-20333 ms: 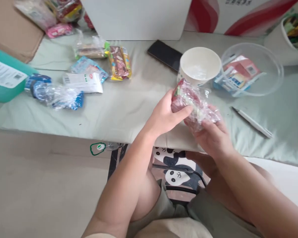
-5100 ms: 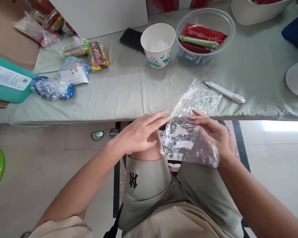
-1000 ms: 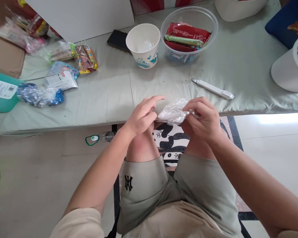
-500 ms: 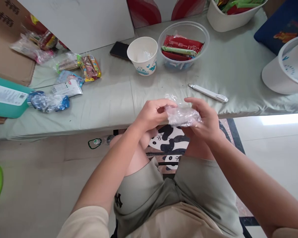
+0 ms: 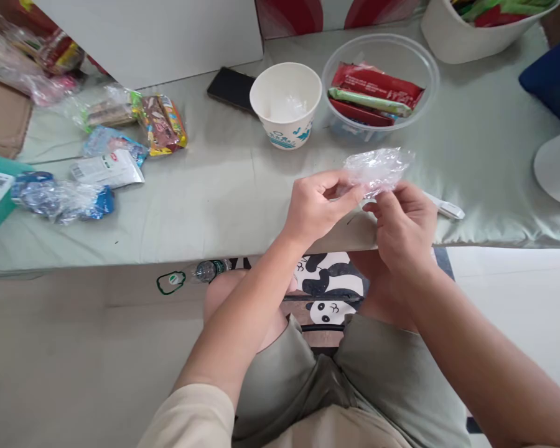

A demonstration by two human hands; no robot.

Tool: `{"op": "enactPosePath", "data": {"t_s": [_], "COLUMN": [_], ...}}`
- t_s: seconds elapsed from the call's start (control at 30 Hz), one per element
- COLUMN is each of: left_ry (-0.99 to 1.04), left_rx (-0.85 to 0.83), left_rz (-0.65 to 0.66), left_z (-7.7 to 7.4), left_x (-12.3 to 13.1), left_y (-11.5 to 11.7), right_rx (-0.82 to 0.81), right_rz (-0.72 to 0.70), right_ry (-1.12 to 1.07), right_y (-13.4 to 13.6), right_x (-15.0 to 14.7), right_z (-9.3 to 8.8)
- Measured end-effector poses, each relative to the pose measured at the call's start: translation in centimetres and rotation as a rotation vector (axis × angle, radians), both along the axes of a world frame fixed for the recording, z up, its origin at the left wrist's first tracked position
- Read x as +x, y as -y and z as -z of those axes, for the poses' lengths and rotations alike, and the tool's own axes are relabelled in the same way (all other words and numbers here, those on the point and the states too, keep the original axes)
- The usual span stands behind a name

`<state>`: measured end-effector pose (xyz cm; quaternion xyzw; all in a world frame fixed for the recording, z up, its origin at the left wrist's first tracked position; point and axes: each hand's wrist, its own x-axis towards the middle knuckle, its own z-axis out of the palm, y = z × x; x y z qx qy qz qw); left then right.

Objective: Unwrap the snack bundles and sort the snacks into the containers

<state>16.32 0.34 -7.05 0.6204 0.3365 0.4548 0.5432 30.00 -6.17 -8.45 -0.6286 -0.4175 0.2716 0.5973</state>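
Between my two hands is a crumpled clear plastic bag (image 5: 378,169), held up above the front edge of the cloth-covered table. My left hand (image 5: 318,202) pinches its left lower side between thumb and fingers. At its lower right, my right hand (image 5: 405,221) grips the plastic with curled fingers. A white utility knife (image 5: 449,210) lies on the cloth, partly hidden behind my right hand. Beyond the bag stand a white paper cup (image 5: 284,102) with some clear plastic inside and a round clear tub (image 5: 380,87) of red and green snack packets.
A black phone (image 5: 231,89) lies behind the cup. Wrapped snacks (image 5: 161,124) and a blue crumpled wrapper (image 5: 65,198) are on the left. A white bin (image 5: 480,37) of packets stands back right. Under the table edge lies a plastic bottle (image 5: 210,269).
Both hands have lifted the bag up and away from me, over the table edge. My right hand has closed on its lower edge. The view has shifted slightly.
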Motion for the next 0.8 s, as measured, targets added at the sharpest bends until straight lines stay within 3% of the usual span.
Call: {"op": "enactPosePath", "data": {"t_s": [0.07,0.17,0.27,0.37,0.5,0.6,0.7,0.8], "left_ry": [0.046,0.071,0.095,0.135,0.195,0.215,0.229,0.271], "left_rx": [-0.081,-0.201,-0.245,-0.224,-0.218,-0.230,-0.238,-0.254], "left_rz": [-0.013,0.007,-0.020,-0.177,-0.415,-0.477,-0.484,-0.490], "left_z": [-0.1,-0.3,-0.7,-1.2,-1.7,-1.8,-1.6,-1.3], "left_x": [-0.3,-1.3,-2.4,-3.5,-5.2,-6.2,-6.7,-7.0], "left_y": [-0.5,-1.1,-1.8,-3.0,-4.7,-5.6,-6.4,-7.1], "right_rx": [0.059,0.088,0.018,0.026,0.201,0.241,0.038,-0.317], "right_rz": [-0.047,-0.159,-0.217,-0.128,-0.016,-0.096,-0.303,-0.500], "right_ry": [-0.116,-0.110,-0.068,-0.003,0.405,0.861,1.218,1.413], "right_y": [-1.0,-2.2,-3.0,-4.3,-8.1,-12.1,-16.4,-20.1], "right_x": [-0.4,-1.2,-2.0,-2.7,-3.2,-3.8,-4.9,-6.2], "right_z": [0.6,0.7,-0.4,-2.5,-6.3,-9.2,-10.8,-10.7]}}
